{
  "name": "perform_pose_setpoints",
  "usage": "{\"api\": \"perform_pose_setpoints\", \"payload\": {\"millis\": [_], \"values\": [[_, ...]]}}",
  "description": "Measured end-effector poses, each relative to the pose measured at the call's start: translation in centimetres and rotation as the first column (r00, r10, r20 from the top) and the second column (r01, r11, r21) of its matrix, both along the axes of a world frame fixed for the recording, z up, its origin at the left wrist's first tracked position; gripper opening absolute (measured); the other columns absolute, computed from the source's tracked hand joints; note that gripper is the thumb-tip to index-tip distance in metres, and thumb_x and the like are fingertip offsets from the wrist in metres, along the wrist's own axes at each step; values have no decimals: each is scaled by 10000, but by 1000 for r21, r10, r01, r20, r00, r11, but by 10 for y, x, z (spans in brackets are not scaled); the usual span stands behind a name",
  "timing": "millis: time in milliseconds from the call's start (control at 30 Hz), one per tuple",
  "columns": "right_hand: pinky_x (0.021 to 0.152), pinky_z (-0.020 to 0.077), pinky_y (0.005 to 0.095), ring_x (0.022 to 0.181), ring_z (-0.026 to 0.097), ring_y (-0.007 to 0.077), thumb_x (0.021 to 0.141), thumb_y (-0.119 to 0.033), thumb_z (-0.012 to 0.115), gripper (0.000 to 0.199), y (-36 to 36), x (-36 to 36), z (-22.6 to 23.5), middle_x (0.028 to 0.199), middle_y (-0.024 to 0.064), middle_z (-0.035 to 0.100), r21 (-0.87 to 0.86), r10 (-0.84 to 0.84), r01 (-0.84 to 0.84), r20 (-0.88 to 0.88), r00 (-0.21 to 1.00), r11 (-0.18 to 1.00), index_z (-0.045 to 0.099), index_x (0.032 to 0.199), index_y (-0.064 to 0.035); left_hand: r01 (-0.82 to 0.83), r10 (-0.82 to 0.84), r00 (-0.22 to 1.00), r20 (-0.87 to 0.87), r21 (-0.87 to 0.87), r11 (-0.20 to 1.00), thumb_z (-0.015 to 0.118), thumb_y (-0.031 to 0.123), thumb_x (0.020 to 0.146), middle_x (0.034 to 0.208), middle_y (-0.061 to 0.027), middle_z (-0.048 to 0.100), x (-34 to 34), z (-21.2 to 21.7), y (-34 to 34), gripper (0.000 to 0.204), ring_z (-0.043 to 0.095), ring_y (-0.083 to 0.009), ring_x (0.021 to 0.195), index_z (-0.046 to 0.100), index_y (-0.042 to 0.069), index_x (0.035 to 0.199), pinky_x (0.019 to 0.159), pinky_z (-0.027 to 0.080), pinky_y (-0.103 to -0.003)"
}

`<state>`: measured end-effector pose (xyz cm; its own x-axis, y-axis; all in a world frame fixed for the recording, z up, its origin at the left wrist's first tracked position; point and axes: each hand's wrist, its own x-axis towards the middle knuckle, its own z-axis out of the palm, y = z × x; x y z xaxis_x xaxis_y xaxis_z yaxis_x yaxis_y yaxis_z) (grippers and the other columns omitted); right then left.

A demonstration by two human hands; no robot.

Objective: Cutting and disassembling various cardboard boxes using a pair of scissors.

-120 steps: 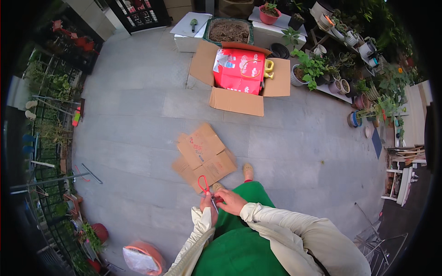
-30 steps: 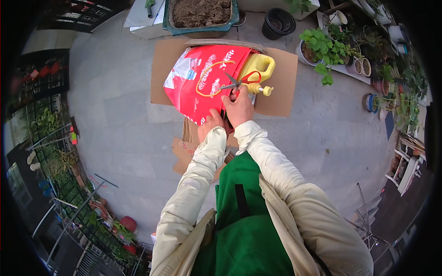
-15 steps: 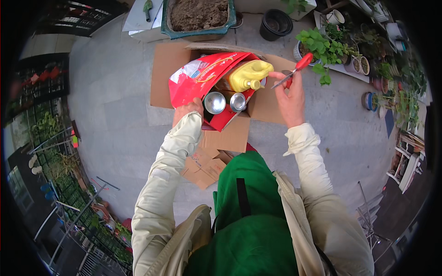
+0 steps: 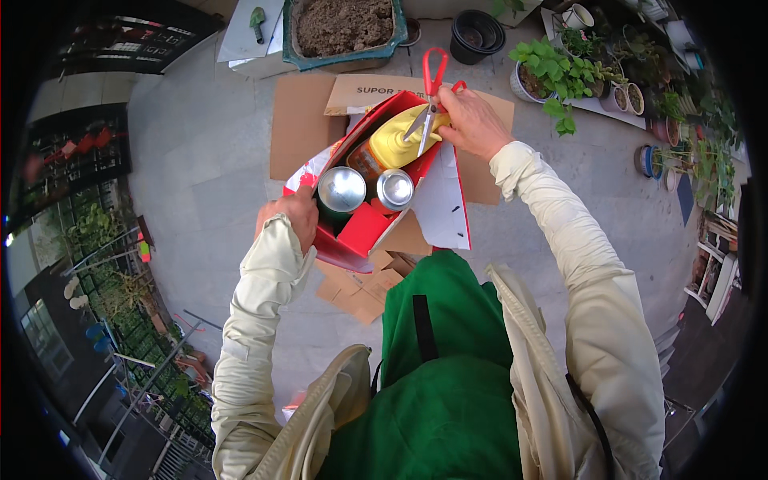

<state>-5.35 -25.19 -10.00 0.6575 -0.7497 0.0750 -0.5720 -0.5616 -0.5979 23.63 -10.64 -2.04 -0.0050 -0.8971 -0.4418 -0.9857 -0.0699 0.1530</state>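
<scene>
Our right hand (image 4: 474, 122) has swung its gripped scissors (image 4: 430, 88) up centre over the jug (image 4: 400, 140); our left hand (image 4: 294, 218) clutches the red bag (image 4: 364, 228).

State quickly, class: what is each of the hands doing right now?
Left hand: closed on the edge of the red bag, holding it open.
Right hand: closed, holding red-handled scissors over the bag.

Take the tray of soil (image 4: 342, 28) as your landmark: just left of it you see a green trowel (image 4: 258, 16) on a white board (image 4: 240, 40), to its right stacked black pots (image 4: 478, 34), and farther right a leafy potted plant (image 4: 552, 68).
</scene>
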Motion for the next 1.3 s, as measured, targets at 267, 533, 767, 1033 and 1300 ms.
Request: {"api": "perform_pose_setpoints", "payload": {"millis": [267, 533, 767, 1033, 1300], "values": [[727, 421, 373, 774, 544, 299, 698, -79, 676, 323, 33, 19, 80, 878, 106, 607, -32, 93, -89, 131, 987, 995, 449, 927, -60, -170, 169, 984, 50, 16, 985, 527, 138, 824, 701, -194, 617, 27, 47, 93, 134, 594, -407, 675, 561, 64, 930, 615, 470, -489], [601, 356, 186, 670, 417, 51, 785, -84, 707, 298, 66, -49, 111, 919, 3, 583, 442, -552, 333, 626, 551, 833, 453, 939, -63, -370, 370, 927, 64, -9, 929, 538, 126, 818, 679, -181, 616, 36, 56, 206, 112, 596, -396, 622, 539, 65, 911, 571, 471, -489], [628, 386, 217, 682, 417, 75, 836, -113, 667, 262, 84, -81, 51, 792, -18, 442, 206, -675, 644, 290, 679, 737, 434, 949, -69, -588, 593, 803, 61, -82, 805, 541, 151, 832, 661, -203, 597, 37, 52, 285, 84, 576, -423, 620, 543, 69, 847, 564, 448, -516], [732, 456, 487, 862, 604, 405, 741, -201, 719, 431, 114, -12, -94, 932, 174, 638, 78, -547, 579, -247, 800, 811, 427, 1030, -71, -732, 738, 672, 55, -105, 674, 551, 113, 817, 663, -211, 587, 15, 41, 331, 88, 589, -411, 633, 578, 54, 877, 572, 463, -471], [776, 461, 483, 915, 606, 396, 775, -217, 661, 398, 108, 10, -150, 953, 180, 634, 207, -522, 615, -367, 770, 761, 432, 1067, -76, -814, 818, 574, 40, -79, 576, 549, 179, 831, 665, -202, 605, -28, 36, 361, 105, 585, -423, 630, 567, 88, 880, 567, 460, -509]]}}
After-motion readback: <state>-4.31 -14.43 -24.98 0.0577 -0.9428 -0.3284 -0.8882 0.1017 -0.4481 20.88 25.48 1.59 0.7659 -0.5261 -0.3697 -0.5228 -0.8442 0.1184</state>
